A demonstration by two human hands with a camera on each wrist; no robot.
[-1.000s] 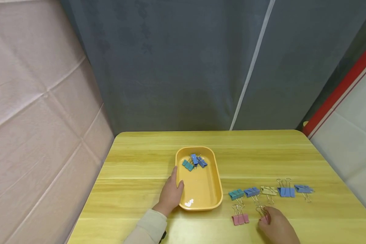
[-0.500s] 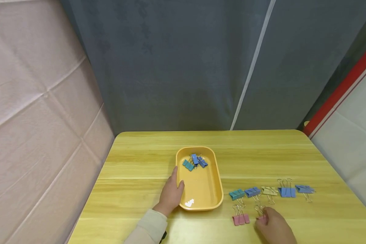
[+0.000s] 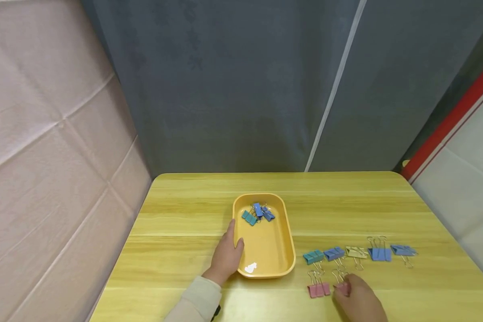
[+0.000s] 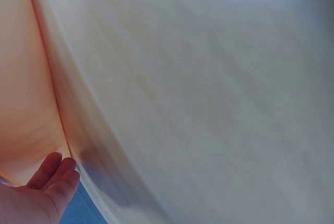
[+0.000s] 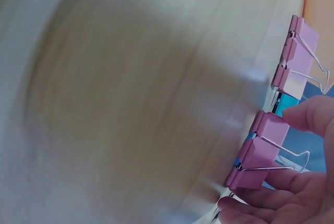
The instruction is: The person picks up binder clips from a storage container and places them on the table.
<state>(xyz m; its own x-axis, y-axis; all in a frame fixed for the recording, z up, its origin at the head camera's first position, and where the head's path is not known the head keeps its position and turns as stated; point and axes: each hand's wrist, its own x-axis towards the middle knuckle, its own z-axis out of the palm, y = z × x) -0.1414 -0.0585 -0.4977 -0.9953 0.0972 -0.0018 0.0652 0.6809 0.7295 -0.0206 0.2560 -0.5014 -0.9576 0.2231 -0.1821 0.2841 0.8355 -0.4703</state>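
My left hand (image 3: 226, 255) holds the left side of a yellow tray (image 3: 288, 243), its thumb over the rim and its fingers along the outer wall. Small teal and blue binder clips (image 3: 250, 218) lie at the tray's far end. My right hand (image 3: 360, 298) grips a pink binder clip (image 5: 259, 153) between thumb and fingers, its wire handles pointing away from me in the head view. Just left of it on the table is another pink binder clip (image 3: 319, 290), handles also pointing away. The right fingers partly hide the held clip in the head view.
Behind the pink clips runs a row: a teal clip (image 3: 313, 256), a blue clip (image 3: 334, 253), a pale yellow clip (image 3: 356, 252) and more blue clips (image 3: 380, 254) to the right. The wooden table (image 3: 193, 197) ends at a dark panel (image 3: 225, 89).
My right hand has slid left with the pink binder clip, bringing it closer to the other pink clip. My left hand stays on the tray.
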